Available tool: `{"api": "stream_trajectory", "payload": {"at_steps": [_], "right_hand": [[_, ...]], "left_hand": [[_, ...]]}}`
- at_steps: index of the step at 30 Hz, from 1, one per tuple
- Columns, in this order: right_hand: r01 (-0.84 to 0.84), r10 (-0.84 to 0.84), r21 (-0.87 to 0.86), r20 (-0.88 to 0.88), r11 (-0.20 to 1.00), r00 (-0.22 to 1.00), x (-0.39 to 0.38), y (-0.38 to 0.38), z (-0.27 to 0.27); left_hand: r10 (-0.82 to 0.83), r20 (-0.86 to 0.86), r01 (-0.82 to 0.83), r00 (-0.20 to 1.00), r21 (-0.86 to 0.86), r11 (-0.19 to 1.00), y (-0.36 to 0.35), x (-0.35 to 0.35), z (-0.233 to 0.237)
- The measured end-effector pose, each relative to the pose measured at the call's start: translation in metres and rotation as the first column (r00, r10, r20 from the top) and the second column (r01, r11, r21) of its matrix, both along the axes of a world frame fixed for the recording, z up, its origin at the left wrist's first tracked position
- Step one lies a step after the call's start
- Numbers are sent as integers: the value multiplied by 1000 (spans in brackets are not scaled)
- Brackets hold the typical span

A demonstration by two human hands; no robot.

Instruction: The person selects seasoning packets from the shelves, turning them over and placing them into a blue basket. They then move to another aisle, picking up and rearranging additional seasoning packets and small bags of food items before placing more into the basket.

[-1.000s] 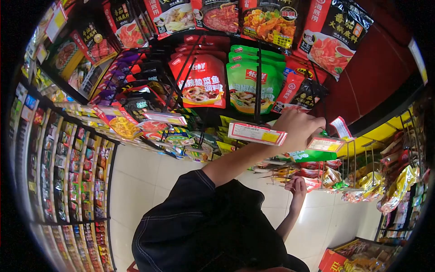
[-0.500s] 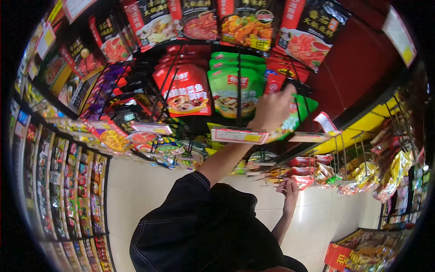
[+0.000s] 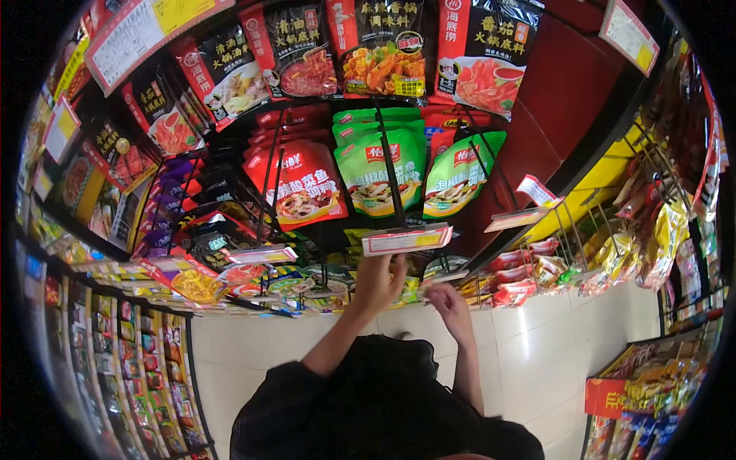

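Observation:
My left hand (image 3: 378,285) is raised just below a white-and-red price tag (image 3: 406,241) at the front of a hook. The tag hides its upper fingers, and the thumb shows beside them. To the right, lower down, my right hand (image 3: 451,308) has its fingers curled together around something too small to make out. Above the tag hang green pouches (image 3: 379,175) with a fish-dish picture. Another green pouch (image 3: 464,175) hangs to their right, and red pouches (image 3: 295,184) to their left.
Black-and-red seasoning packets (image 3: 383,57) line the shelf above. Metal hooks with tags, such as the right tag (image 3: 515,221), jut toward me. Bagged snacks (image 3: 613,257) hang at right. A stocked shelf (image 3: 138,368) stands left; a red-signed display (image 3: 606,397) stands lower right on the tiled floor (image 3: 537,360).
My left hand has left the right green pouch and come down to below the middle tag. That pouch now hangs straighter. My right hand has shifted left, and the view has moved.

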State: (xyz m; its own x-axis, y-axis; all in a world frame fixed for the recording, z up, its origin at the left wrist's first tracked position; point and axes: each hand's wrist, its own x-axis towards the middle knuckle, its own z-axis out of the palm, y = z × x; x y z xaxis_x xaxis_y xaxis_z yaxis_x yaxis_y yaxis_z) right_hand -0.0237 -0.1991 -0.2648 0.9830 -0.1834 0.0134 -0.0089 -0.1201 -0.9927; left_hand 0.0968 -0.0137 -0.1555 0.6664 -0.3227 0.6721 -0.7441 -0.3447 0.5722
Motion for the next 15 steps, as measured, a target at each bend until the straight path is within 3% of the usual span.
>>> {"api": "stream_trajectory", "payload": {"at_steps": [1,3,6,8,12,13,15], "right_hand": [[-42,43,-60,25,997,999,15,14,12],[-129,145,-131,115,983,983,50,44,58],[-145,176,-172,184,974,967,111,86,76],[-142,181,-132,363,981,914,152,115,92],[-4,67,-155,404,988,912,210,162,105],[3,31,-84,403,996,915,223,170,100],[87,12,-183,484,979,875,250,179,90]], "left_hand": [[-50,-167,43,985,-44,998,22,-21,-13],[-25,-203,35,979,46,998,58,-53,-44],[-151,-611,106,777,-109,988,103,-105,-83],[-161,-684,141,711,-85,986,127,-134,-101],[-217,-650,255,728,-37,966,173,-163,-115],[-207,-622,270,755,8,963,182,-168,-125],[-198,-708,247,678,-35,968,203,-178,-125]]}}
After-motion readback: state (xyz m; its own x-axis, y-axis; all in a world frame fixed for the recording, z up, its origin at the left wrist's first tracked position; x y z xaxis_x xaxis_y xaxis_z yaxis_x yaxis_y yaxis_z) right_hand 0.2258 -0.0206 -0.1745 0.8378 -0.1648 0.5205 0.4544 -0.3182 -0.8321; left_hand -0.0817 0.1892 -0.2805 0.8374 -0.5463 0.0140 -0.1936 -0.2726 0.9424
